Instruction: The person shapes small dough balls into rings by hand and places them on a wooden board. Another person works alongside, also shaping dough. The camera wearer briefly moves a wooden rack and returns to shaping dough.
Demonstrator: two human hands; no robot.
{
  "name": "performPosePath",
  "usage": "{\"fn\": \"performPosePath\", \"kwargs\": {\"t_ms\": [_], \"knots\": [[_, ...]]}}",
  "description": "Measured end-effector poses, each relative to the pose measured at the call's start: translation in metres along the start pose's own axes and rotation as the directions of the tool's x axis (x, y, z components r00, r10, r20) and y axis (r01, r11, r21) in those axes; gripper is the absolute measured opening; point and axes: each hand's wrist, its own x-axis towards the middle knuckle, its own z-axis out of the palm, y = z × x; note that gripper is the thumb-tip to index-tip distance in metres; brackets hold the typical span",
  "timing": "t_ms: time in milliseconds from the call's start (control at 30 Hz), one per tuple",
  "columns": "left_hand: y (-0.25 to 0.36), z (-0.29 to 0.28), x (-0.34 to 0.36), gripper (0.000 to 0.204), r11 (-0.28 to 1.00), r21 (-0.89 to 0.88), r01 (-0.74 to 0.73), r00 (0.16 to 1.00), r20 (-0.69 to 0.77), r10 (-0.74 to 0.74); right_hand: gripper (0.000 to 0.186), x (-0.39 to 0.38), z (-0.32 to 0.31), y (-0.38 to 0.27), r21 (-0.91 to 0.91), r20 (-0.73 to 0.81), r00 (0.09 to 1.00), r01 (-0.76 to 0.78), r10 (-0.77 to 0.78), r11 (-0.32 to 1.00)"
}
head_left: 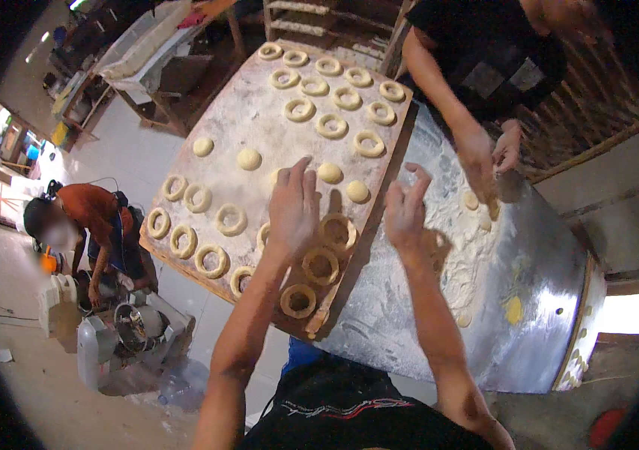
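Observation:
A floured wooden board (252, 112) carries several dough rings and a few round dough balls (249, 158). My left hand (294, 204) hovers flat, fingers apart, over the board's near end, just above a dough ring (339, 232). My right hand (408, 210) is raised over the board's right edge, fingers spread, holding nothing; another dough ring (435, 247) lies on the table just beneath it. More rings (298, 300) lie below my left hand near the board's front corner.
The board rests on a floured metal table (529, 300). A person in black across the table works dough pieces (471, 200) with both hands (488, 154). A crouching person in orange (91, 217) tends a machine (121, 334) on the floor at left.

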Motion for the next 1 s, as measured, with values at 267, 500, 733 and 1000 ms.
{"fn": "performPosePath", "kwargs": {"t_ms": [267, 500, 733, 1000], "knots": [[-0.013, 0.003, -0.010, 0.032, 0.942, 0.175, -0.286, 0.897, 0.393, 0.200, 0.038, 0.036, 0.007, 0.011, -0.375, 0.408, 0.904, 0.293, -0.127, 0.879], [0.018, -0.009, -0.022, 0.052, 0.978, -0.055, -0.202, 0.972, 0.107, 0.207, 0.034, -0.028, -0.083, 0.011, 0.097, 0.263, 0.930, -0.289, 0.256, 0.952], [0.076, 0.149, -0.143, 0.040, 0.884, -0.131, -0.448, 0.684, 0.587, 0.434, 0.029, -0.178, -0.180, 0.065, -0.762, -0.228, 0.969, -0.115, -0.098, 0.637], [0.100, 0.218, -0.186, 0.050, 0.779, 0.211, -0.591, 0.775, 0.419, 0.474, 0.019, -0.249, -0.233, 0.076, -0.359, -0.367, 0.920, -0.275, 0.137, 0.892]]}}
